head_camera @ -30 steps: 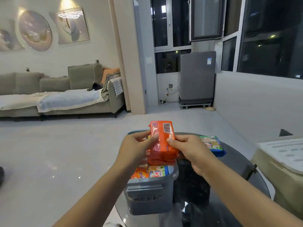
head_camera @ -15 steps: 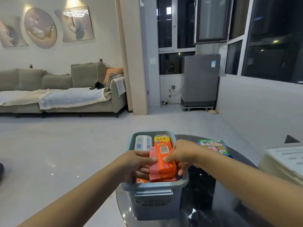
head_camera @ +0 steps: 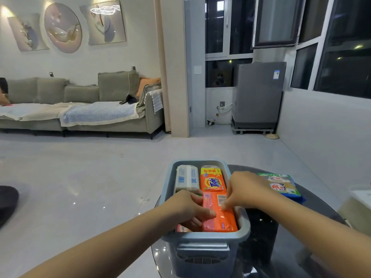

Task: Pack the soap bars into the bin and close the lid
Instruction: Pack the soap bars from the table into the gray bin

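Observation:
A grey-blue bin (head_camera: 204, 238) stands on a dark round glass table (head_camera: 285, 249). At the bin's far end lie a white soap pack (head_camera: 186, 178) and an orange and yellow Tide bar (head_camera: 213, 180). An orange soap pack (head_camera: 217, 215) lies flat in the near right part of the bin. My left hand (head_camera: 187, 207) grips its left edge, and my right hand (head_camera: 247, 190) presses fingertips on its top right. Another pack (head_camera: 181, 228) shows partly under my left hand. A green and blue soap pack (head_camera: 282, 185) rests on the table to the right of the bin.
A pale cream box with a white slotted top (head_camera: 359, 199) stands at the right edge. Beyond the table lie open grey floor, a sofa (head_camera: 84, 109) at the back left and a grey appliance (head_camera: 259, 97) by the window. A dark object (head_camera: 8, 201) sits at the left edge.
Both hands brought the orange soap pack down from above the bin and laid it flat inside, near the front right. The view has tilted down slightly.

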The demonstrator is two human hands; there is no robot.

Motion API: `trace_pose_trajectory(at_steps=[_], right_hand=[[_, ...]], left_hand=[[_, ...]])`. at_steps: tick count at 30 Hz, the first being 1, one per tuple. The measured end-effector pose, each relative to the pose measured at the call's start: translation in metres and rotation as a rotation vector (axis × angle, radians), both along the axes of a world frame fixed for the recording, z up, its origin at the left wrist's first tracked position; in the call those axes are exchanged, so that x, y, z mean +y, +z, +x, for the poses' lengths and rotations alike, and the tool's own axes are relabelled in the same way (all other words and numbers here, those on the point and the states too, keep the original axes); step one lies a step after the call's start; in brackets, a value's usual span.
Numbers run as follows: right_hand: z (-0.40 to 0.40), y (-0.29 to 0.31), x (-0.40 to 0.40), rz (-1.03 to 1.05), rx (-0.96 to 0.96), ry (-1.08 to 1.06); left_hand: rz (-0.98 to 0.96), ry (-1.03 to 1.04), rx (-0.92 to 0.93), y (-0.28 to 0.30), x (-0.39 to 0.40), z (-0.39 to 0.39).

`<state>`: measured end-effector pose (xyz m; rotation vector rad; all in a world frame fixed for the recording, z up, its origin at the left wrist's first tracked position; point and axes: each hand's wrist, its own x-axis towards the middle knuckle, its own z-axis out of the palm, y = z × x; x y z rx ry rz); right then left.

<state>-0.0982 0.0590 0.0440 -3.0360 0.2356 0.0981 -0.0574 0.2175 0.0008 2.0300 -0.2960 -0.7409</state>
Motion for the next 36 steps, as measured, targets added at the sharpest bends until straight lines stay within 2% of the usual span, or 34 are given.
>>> trace_pose_trajectory(at_steps=[3, 5, 12, 15, 19, 23, 27, 31, 36], right_hand=[[-0.002, -0.007, -0.017, 0.305, 0.058, 0.011], [-0.006, -0.013, -0.023, 0.479, 0.061, 0.007], [-0.014, -0.035, -0.03, 0.863, 0.016, 0.005], [-0.023, -0.038, -0.032, 0.973, -0.005, 0.006], [-0.037, -0.043, -0.045, 1.044, -0.196, -0.045], [-0.051, -0.047, -0.069, 1.19, -0.397, -0.12], [-0.064, -0.05, -0.099, 1.235, -0.569, -0.205], [-0.078, -0.056, -0.132, 1.251, -0.687, -0.306], [-0.083, -0.074, -0.171, 1.232, -0.732, -0.399]], left_hand=[[0.114, -0.013, -0.144, 0.002, -0.011, -0.006], [0.137, -0.001, -0.171, 0.002, -0.015, -0.008], [0.161, -0.005, -0.172, 0.004, -0.014, -0.013], [0.182, 0.044, -0.292, 0.007, -0.017, -0.02], [0.037, 0.227, -0.534, 0.008, -0.031, -0.036], [-0.07, 0.269, -0.679, 0.008, -0.068, -0.051], [-0.215, 0.217, -0.601, 0.004, -0.118, -0.061], [-0.259, 0.163, -0.497, -0.01, -0.17, -0.063], [-0.267, 0.225, -0.393, -0.038, -0.22, -0.052]])
